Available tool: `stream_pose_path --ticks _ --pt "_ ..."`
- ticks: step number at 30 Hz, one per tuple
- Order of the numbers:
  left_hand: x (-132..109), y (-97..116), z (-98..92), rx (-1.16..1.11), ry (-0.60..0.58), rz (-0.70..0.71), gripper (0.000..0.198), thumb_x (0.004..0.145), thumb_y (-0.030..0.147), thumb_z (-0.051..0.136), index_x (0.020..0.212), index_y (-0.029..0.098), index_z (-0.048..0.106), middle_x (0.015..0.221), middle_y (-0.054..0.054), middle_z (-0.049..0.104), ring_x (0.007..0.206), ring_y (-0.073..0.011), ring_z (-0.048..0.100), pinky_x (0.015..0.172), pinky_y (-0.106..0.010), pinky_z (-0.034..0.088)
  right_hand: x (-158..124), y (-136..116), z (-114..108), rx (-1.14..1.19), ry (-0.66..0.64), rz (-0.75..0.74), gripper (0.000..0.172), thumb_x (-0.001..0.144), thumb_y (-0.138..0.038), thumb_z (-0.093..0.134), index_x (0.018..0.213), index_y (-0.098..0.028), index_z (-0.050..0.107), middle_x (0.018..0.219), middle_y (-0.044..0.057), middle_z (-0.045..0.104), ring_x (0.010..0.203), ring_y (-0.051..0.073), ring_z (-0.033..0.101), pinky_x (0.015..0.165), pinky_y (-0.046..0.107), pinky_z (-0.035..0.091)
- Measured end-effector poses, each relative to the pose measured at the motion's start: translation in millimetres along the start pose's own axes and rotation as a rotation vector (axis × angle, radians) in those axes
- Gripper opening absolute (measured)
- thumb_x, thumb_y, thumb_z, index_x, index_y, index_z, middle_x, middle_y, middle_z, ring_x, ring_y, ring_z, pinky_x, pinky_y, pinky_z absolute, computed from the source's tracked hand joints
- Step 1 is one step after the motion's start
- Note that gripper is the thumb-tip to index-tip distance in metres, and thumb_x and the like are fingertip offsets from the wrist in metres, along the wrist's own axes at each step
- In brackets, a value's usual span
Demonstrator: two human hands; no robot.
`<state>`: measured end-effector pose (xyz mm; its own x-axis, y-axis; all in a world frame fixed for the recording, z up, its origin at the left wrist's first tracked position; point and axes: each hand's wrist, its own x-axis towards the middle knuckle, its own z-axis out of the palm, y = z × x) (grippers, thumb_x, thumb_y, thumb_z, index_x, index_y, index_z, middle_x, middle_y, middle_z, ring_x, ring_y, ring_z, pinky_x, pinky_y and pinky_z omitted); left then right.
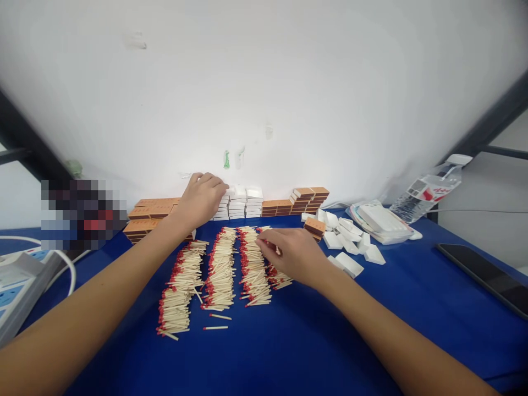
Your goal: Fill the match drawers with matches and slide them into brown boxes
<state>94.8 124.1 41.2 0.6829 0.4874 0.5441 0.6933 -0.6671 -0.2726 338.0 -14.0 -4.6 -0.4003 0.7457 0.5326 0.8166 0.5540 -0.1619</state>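
My left hand (204,197) is at the back, its curled fingertips on a white matchbox tray (235,192) at the top of the stacked trays. Its thumb is hidden. My right hand (295,252) reaches over the matchstick rows, thumb and forefinger closed on matchsticks at the upper end of a row (253,269). How many it holds is too small to tell. More red-tipped matchsticks lie in a middle row (220,269) and a left row (177,302). A fourth, shorter row (280,279) is partly under my right hand.
Brown matchboxes stand piled at the left (144,225) and right (309,198) along the wall. Loose white trays (348,242) lie right of my right hand, a single matchbox (314,226) among them. Further right are a plastic bottle (429,190) and a phone (487,275). A power strip (25,286) sits left.
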Motion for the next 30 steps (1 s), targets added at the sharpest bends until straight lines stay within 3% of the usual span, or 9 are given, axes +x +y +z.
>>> stream_pose_path --ticks 4,8,12,16,21,26,30 --pt "-22 20 -28.6 -0.022 0.087 0.014 0.03 0.106 0.019 0.046 0.125 0.016 0.07 0.124 -0.015 0.073 0.119 -0.0324 0.061 0.104 -0.051 0.041 -2 58 -30 -0.196 0.044 0.18 0.022 0.1 -0.033 0.057 0.092 -0.021 0.075 0.09 0.008 0.078 0.083 0.023 0.069 0.069 0.032 0.044" --pt "-62 43 -56.9 -0.155 0.178 0.134 0.026 0.103 0.018 0.056 0.126 0.017 0.068 0.119 -0.011 0.075 0.115 -0.0295 0.065 0.103 -0.049 0.048 -18 116 -52 -0.27 -0.171 0.365 0.037 0.087 -0.052 0.069 0.092 -0.018 0.079 0.096 0.014 0.079 0.097 0.033 0.07 0.075 0.039 0.05" --pt "-105 52 -65.4 -0.262 0.158 0.111 0.026 0.1 0.016 0.062 0.126 0.017 0.067 0.117 -0.01 0.075 0.113 -0.0273 0.067 0.104 -0.046 0.051 -26 128 -60 -0.193 -0.324 0.464 0.043 0.075 -0.058 0.077 0.095 -0.02 0.08 0.107 0.013 0.078 0.102 0.035 0.07 0.076 0.038 0.052" --pt "-131 53 -59.0 -0.353 0.14 -0.006 0.026 0.1 0.018 0.064 0.127 0.02 0.067 0.115 -0.008 0.075 0.111 -0.025 0.067 0.102 -0.044 0.051 -16 104 -62 -0.138 -0.229 0.457 0.038 0.079 -0.055 0.078 0.099 -0.022 0.078 0.101 0.009 0.078 0.091 0.03 0.071 0.072 0.036 0.05" --pt "-136 71 -53.3 -0.477 0.101 -0.078 0.029 0.101 0.025 0.067 0.13 0.019 0.065 0.117 -0.009 0.073 0.111 -0.0241 0.066 0.102 -0.042 0.052 -3 30 -33 0.027 -0.087 0.229 0.028 0.087 -0.041 0.077 0.105 -0.019 0.074 0.086 0.006 0.074 0.072 0.021 0.064 0.065 0.031 0.044" --pt "-135 100 -56.0 -0.505 0.164 -0.14 0.046 0.098 0.03 0.073 0.14 0.018 0.058 0.122 -0.009 0.073 0.114 -0.0247 0.067 0.108 -0.042 0.05 -7 -47 1 0.134 0.013 0.193 0.044 0.085 -0.062 0.079 0.085 -0.02 0.067 0.074 0.003 0.067 0.064 0.017 0.056 0.06 0.03 0.037" --pt "-137 113 -57.0 -0.565 0.181 -0.149 0.054 0.096 0.025 0.074 0.146 0.018 0.055 0.125 -0.01 0.073 0.114 -0.023 0.069 0.105 -0.037 0.054 -13 -68 9 0.282 0.022 0.269 0.052 0.084 -0.067 0.077 0.07 -0.021 0.057 0.063 -0.001 0.06 0.057 0.014 0.051 0.055 0.029 0.033"
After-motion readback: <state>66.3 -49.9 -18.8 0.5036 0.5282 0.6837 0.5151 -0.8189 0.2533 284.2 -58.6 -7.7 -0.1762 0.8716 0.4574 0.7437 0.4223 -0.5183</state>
